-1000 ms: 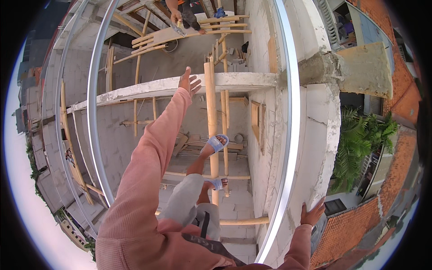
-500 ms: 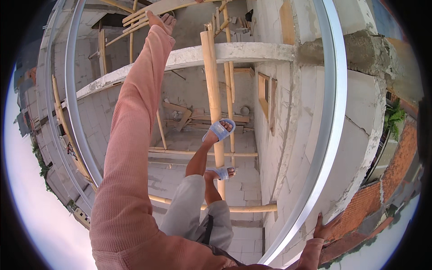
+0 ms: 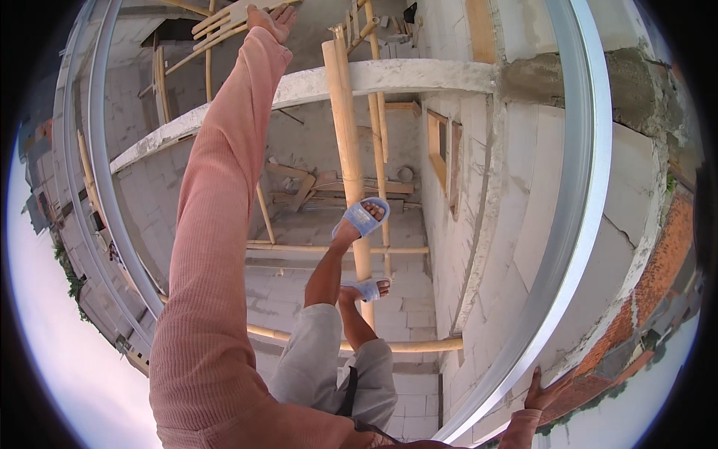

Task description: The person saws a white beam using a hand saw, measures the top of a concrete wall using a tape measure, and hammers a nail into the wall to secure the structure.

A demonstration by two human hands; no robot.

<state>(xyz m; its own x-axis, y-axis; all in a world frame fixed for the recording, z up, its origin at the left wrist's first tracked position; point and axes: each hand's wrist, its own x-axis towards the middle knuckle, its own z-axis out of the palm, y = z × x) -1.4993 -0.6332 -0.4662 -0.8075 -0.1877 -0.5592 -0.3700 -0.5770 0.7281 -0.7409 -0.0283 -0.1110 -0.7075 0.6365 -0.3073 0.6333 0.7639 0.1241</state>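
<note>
My left arm stretches far forward, ending in my left hand, open with fingers apart and seemingly empty, high above bamboo poles below. My right hand rests open on the pale block wall's edge, beside a long silver metal channel. My feet, in pale blue slide sandals, are on an upright-looking thick bamboo pole over an unfinished room; one foot is higher in the picture than the other. My grey shorts show below my pink sleeve.
A white concrete beam crosses behind the thick pole. Far below lie scattered boards and a bucket. More metal channels run along the left, and horizontal bamboo poles span the room. A wooden window frame and orange roof tiles are at right.
My left arm has reached further toward the top of the picture. The view has shifted, so the person seen earlier at the top and the plants at right have mostly left it.
</note>
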